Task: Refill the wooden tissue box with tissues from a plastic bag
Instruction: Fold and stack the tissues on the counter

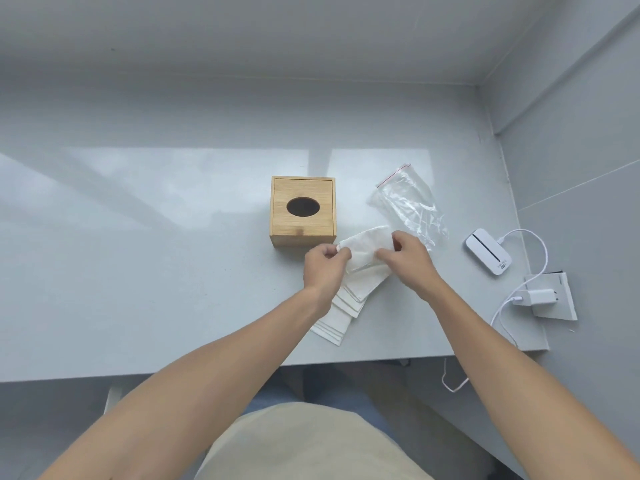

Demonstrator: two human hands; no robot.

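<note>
A square wooden tissue box [303, 211] with a dark oval slot in its lid stands on the grey table [156, 254]. To its right lies a clear plastic bag [407, 204] with a red zip strip, apparently empty. A stack of white tissues [346, 299] lies fanned out in front of the box. My left hand [323, 270] pinches the left end of the top tissue [365, 245]. My right hand [407, 259] pinches its right end. Both hands hold that tissue slightly raised above the stack.
A white pocket device [488, 251] with a cable lies at the right. A white charger [538, 299] sits in a wall socket plate by the table's right edge. Walls close the back and the right side. The table's front edge runs just before my body.
</note>
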